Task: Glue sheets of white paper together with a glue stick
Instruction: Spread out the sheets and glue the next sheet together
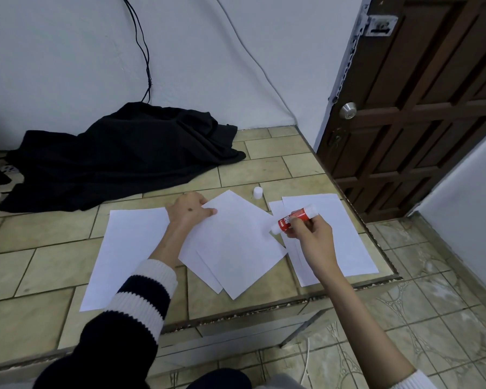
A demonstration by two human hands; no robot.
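Note:
Two overlapping white sheets (233,245) lie turned like a diamond on the tiled platform. My left hand (188,210) presses on their far left corner, fingers closed over the paper's edge. My right hand (310,234) holds a red and white glue stick (293,219), its uncapped tip resting at the right corner of the top sheet. Another white sheet (127,248) lies flat to the left. A stack of white sheets (345,240) lies to the right, partly under my right hand. The white cap (258,192) stands on the tiles just beyond the sheets.
A black cloth (118,155) is heaped against the wall at the back left, with cables hanging above it. A brown wooden door (421,108) stands at the right. The platform's edge (264,307) drops to a lower patterned floor near me.

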